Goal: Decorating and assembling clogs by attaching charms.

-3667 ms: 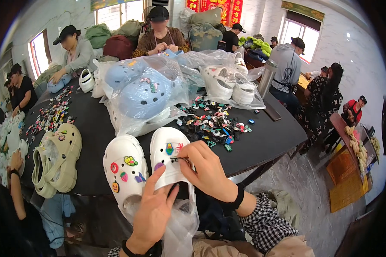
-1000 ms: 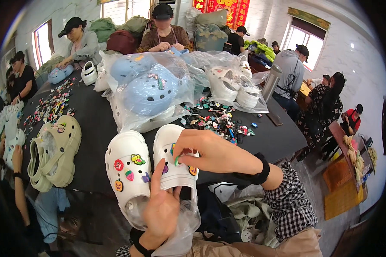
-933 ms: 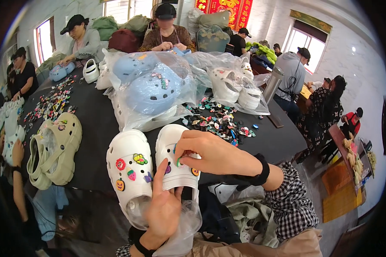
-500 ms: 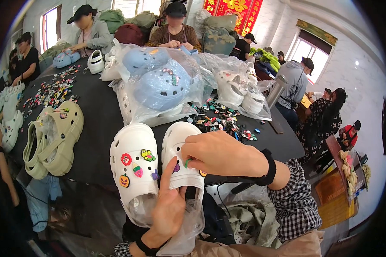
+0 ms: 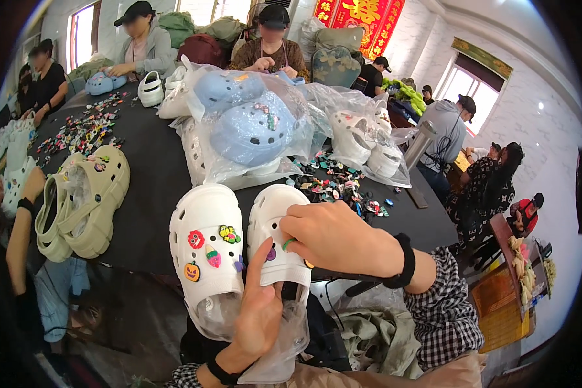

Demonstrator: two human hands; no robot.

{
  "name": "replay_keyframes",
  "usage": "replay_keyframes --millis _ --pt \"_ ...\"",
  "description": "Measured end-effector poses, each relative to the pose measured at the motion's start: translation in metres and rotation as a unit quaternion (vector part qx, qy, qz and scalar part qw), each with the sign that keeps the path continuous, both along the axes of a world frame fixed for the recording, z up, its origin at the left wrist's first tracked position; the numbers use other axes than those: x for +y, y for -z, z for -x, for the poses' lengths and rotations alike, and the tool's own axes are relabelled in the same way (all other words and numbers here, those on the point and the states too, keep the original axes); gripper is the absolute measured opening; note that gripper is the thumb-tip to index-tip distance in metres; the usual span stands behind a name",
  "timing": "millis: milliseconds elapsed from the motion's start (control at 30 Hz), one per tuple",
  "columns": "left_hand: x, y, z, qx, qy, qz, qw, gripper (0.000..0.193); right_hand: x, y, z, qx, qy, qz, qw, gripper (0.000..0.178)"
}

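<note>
A pair of white clogs lies in front of me, the left clog (image 5: 208, 213) bearing several charms: a red flower, a green and yellow figure, a strawberry-like cone and an orange pumpkin. My left hand (image 5: 260, 317) grips the right clog (image 5: 271, 207) at its foot opening, thumb inside and index finger stretched along the upper. Over that clog's upper, my right hand (image 5: 343, 239) is closed with fingertips pressed to the holes; whatever they pinch is hidden. A small green curved piece (image 5: 287, 244) shows at its fingers. A purple charm (image 5: 271, 253) sits just below.
Beige clogs (image 5: 97, 200) stand to the left on the dark table (image 5: 152, 194). Bagged blue clogs (image 5: 252, 132) and white clogs (image 5: 362, 142) lie ahead, with loose charms (image 5: 333, 181) beside them. A co-worker's arm (image 5: 21, 226) reaches in at far left. Other people sit around the table.
The view has shifted slightly. Both my hands keep their places on the right clog, the right one's fingers barely moved. The co-worker's hand at far left has come up beside the white clogs there.
</note>
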State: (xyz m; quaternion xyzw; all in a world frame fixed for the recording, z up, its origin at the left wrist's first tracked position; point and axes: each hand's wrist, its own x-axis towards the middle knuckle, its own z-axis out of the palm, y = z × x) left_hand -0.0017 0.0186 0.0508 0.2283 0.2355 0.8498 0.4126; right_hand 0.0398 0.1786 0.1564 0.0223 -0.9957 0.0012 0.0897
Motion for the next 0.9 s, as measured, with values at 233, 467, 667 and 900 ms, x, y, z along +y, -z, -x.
replay_keyframes --millis 233,467,667,900 --pt "0.001 0.002 -0.001 0.012 -0.004 -0.005 1.000 0.084 0.013 -0.006 0.016 -0.095 -0.083 0.010 0.992 0.019" --pt "0.001 0.005 -0.001 0.017 -0.009 -0.007 1.000 0.085 0.018 -0.011 0.019 -0.001 -0.072 -0.078 0.994 0.077" --pt "0.001 0.008 -0.003 0.032 0.002 0.005 0.999 0.087 0.033 -0.026 0.047 -0.255 -0.006 0.050 0.966 0.109" --pt "0.000 0.019 -0.002 0.046 0.002 0.010 0.999 0.087 0.022 -0.026 0.051 -0.290 0.028 0.036 0.956 0.107"
